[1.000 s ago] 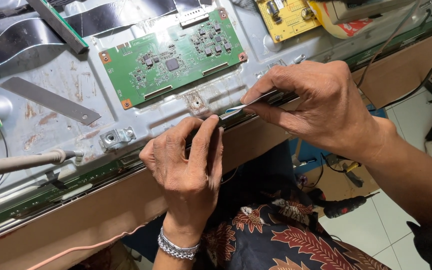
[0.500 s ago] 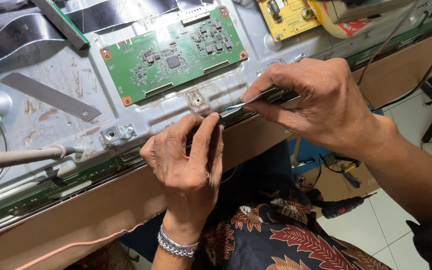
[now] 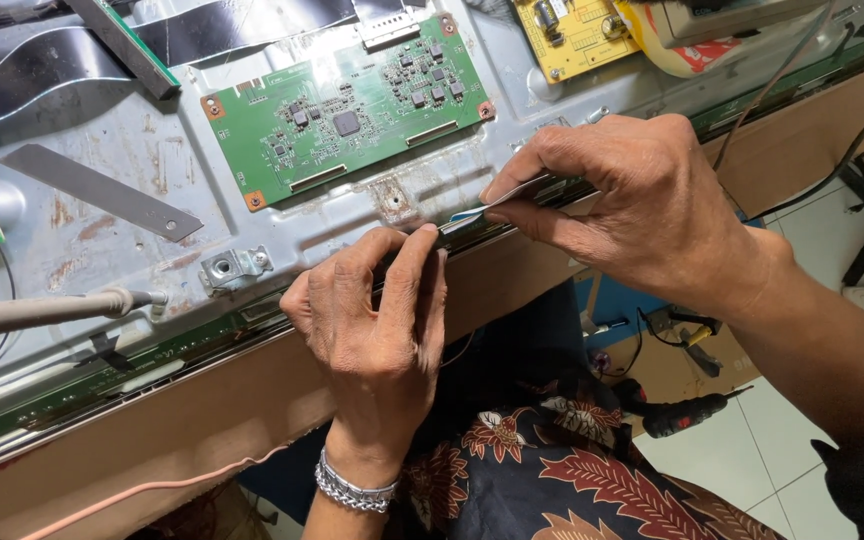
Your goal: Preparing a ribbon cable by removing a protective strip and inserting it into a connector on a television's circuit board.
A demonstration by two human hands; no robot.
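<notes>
A grey metal panel back lies on the bench with a green circuit board screwed to it. My right hand pinches a thin flat metal tool between thumb and fingers, its tip pointing left along the panel's near edge. My left hand, with a silver bracelet on the wrist, rests on that edge, fingertips pressed against the edge strip right beside the tool tip.
A yellow circuit board sits at the far right, black flat ribbon cables at the top, a grey metal strip and a small bracket on the panel. A grey cable enters from the left. A power drill lies on the floor.
Both hands stay in nearly the same place at the panel's near edge; the view has barely shifted.
</notes>
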